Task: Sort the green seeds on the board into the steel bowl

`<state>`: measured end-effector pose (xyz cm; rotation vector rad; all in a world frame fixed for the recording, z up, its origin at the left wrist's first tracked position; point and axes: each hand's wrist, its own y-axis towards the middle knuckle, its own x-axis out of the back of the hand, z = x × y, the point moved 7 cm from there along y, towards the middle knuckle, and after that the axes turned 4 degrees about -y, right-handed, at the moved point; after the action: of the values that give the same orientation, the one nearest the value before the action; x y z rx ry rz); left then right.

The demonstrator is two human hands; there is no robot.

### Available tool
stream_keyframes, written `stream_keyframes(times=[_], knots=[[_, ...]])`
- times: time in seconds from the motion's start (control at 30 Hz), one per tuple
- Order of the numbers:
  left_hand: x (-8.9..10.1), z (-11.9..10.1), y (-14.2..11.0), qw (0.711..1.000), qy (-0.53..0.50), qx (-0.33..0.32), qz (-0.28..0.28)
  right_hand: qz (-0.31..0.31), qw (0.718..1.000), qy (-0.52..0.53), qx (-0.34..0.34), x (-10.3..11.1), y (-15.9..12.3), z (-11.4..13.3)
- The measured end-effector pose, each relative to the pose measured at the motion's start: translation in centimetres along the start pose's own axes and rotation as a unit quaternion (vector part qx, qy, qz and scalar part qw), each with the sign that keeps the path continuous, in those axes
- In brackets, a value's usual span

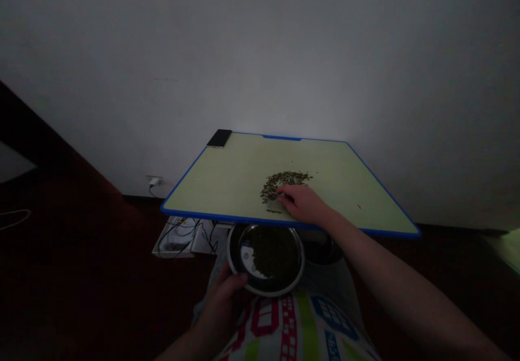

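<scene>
The head view shows, nearest, a printed shirt (pixel 284 328) and the left hand (pixel 228 289), its thumb over the near-left rim of a round metal bowl (pixel 299 274), its fingers out of sight beneath. The bowl sits over the lap, just below the table's near edge, with dark green grains (pixel 278 250) heaped mostly to its right. It looks stiff and smooth, perhaps a little slippery, and probably moderately weighted by its load; a rim hold with fingers spread underneath should keep it level.

To the left, below the table, a white box (pixel 174 239) holds cables.

Beyond the bowl, the right hand (pixel 300 201) rests on the near half of a pale tabletop (pixel 219 182) with blue edging. Its thumb and fingertips are drawn close together at a patch of loose grains (pixel 268 189); something clear and ridged shows beside them, but I cannot tell whether it is gripped. The loose grains look hard, light and quick to roll, best gathered with curved fingers or pinched a few at a time.

A smartphone (pixel 220 138) lies at the far-left corner, and the plain wall (pixel 284 52) stands behind.
</scene>
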<state>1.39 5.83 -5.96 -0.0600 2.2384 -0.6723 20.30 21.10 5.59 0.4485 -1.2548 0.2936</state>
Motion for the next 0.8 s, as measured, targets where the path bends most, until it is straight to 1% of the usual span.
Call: stream_keyframes(times=[0.17,0.47,0.8], knots=[[-0.1,0.0,0.0,1.000,-0.004,-0.004,0.009,-0.002,1.000,0.006,0.012,-0.3,0.0,0.3],[-0.4,-0.2,-0.1,1.000,0.005,-0.004,0.008,0.012,1.000,0.003,0.004,-0.2,-0.2,1.0],[0.1,0.1,0.1,1.000,-0.004,-0.007,0.010,0.018,1.000,-0.006,0.002,-0.1,-0.4,1.6]])
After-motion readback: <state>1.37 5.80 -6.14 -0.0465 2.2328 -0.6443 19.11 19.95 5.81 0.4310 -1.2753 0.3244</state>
